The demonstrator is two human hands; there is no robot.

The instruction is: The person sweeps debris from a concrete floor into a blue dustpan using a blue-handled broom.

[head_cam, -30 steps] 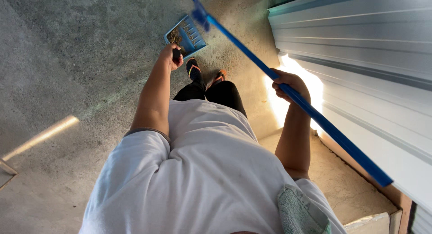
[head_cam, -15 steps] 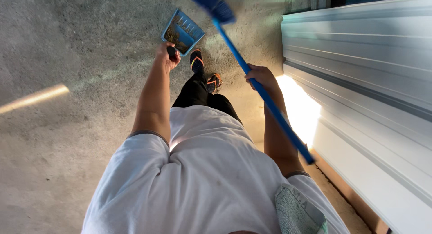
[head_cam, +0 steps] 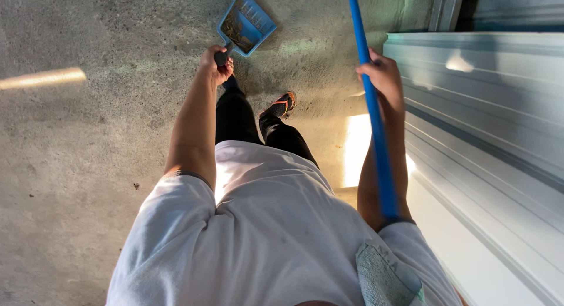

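My left hand (head_cam: 215,64) grips the dark handle of a blue dustpan (head_cam: 247,24), held out ahead of me above the concrete floor, with brown debris lying in its tray. My right hand (head_cam: 383,75) is closed around the long blue broom handle (head_cam: 371,106), which runs nearly straight up the view along my right forearm. The broom head is out of view past the top edge. Below the hands are my black trousers and one sandalled foot (head_cam: 282,105).
A corrugated metal wall (head_cam: 487,118) runs close along my right side, with a bright sun patch (head_cam: 357,147) at its base. Rough concrete floor (head_cam: 88,141) spreads to the left, crossed by a light streak (head_cam: 41,78). A green cloth (head_cam: 385,276) hangs at my right shoulder.
The broom has swung from a slant to nearly upright, its head leaving the top of the view. My right hand rose and moved right. The dustpan stayed ahead as I stepped forward.
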